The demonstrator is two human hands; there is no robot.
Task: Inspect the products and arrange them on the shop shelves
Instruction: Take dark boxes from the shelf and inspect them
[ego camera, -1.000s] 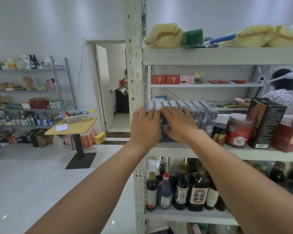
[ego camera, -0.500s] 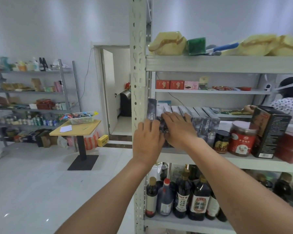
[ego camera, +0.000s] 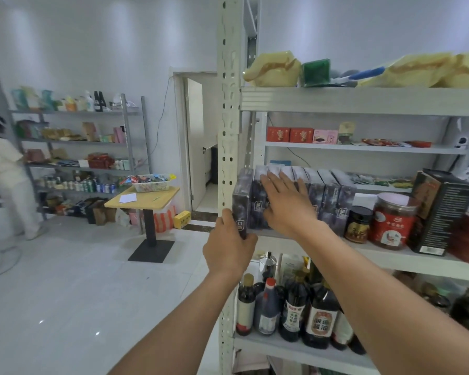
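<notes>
A row of several dark purple boxes [ego camera: 333,196] stands upright on the middle shelf [ego camera: 390,257] of the white rack. My left hand [ego camera: 229,246] grips the bottom of the leftmost dark box [ego camera: 241,196], which sticks out past the shelf's front edge beside the rack post [ego camera: 228,131]. My right hand [ego camera: 284,201] lies flat, fingers straight, against the fronts of the boxes just right of it.
Right of the boxes stand a small dark jar [ego camera: 359,224], a red-labelled jar [ego camera: 394,223] and a tall black carton [ego camera: 439,212]. Sauce bottles [ego camera: 295,307] fill the shelf below. A small yellow table [ego camera: 144,197] stands on the floor, and a person in white [ego camera: 8,174] at the far shelves.
My left hand has drawn the leftmost dark box forward and down, out of the row. My right hand opened flat on the neighbouring boxes. The camera turned left, showing a person at the far shelves.
</notes>
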